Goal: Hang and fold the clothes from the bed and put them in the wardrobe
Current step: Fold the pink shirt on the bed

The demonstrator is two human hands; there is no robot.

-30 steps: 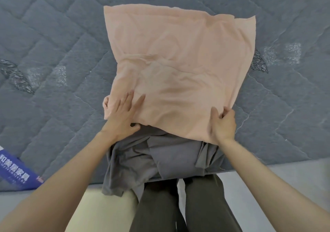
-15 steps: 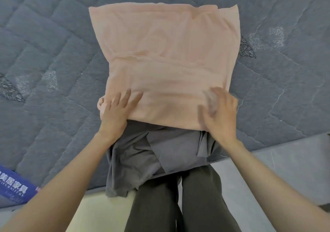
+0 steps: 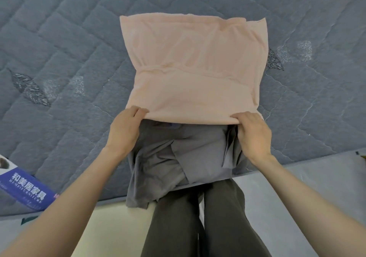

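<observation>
On quilted mattress (image 3: 59, 39), smooth rectangular peach garment (image 3: 194, 68), left hand (image 3: 123, 130) and right hand (image 3: 254, 136) pinching near corners

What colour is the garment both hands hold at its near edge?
Plain pale peach, no print: the garment shows best in the head view.
</observation>
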